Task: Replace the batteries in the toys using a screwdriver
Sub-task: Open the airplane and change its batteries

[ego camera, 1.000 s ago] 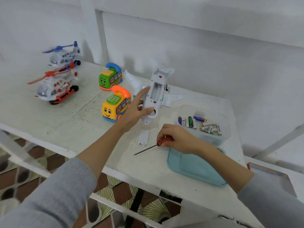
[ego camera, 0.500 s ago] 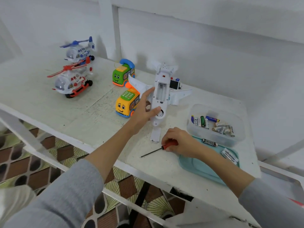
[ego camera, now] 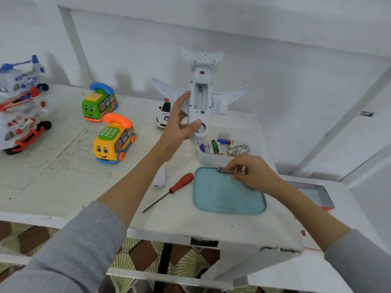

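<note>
My left hand (ego camera: 179, 123) holds a white toy airplane (ego camera: 201, 96) nose down and belly towards me, above the table. Its battery compartment (ego camera: 200, 96) is uncovered and looks empty. The white compartment cover (ego camera: 160, 177) lies on the table near my left forearm. Beside it lies a red-handled screwdriver (ego camera: 169, 191), untouched. My right hand (ego camera: 251, 174) pinches a black battery (ego camera: 225, 170) at the far edge of the teal lid (ego camera: 224, 195). Behind it, a clear tub (ego camera: 213, 158) holds several batteries.
A yellow phone bus (ego camera: 114, 140) and a green phone bus (ego camera: 99, 102) stand at centre left. Two toy helicopters (ego camera: 19, 115) sit at the far left. A small white police car (ego camera: 164, 115) is behind my left hand. The table's front edge runs below the lid.
My right hand let go of the screwdriver, which now lies on the table, and moved right to pinch a battery on the teal lid. My left hand raised the airplane more upright.
</note>
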A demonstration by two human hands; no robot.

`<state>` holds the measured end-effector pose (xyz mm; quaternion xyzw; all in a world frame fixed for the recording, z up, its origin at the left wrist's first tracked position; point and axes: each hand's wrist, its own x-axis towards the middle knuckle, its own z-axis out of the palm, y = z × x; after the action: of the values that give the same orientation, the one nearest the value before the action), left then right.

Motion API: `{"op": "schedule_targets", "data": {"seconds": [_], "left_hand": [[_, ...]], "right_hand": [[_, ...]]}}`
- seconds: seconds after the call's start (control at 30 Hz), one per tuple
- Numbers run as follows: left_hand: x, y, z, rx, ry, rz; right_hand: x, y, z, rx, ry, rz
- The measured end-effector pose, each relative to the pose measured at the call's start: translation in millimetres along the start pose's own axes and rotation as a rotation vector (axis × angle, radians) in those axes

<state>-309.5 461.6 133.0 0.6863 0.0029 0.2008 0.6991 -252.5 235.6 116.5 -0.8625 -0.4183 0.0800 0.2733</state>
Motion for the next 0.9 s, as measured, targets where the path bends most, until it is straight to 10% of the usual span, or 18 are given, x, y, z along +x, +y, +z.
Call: {"op": "schedule_targets", "data": {"seconds": [0.67, 0.9], "left_hand": [[12, -9, 60, -0.096, -0.218, 0.002], [10, -8, 55, -0.086, -0.207, -0.011]], "right_hand": [[-30, 18, 7, -0.269, -0.175, 0.211], [-28, -4, -23, 0.188, 0.146, 0.202]]}}
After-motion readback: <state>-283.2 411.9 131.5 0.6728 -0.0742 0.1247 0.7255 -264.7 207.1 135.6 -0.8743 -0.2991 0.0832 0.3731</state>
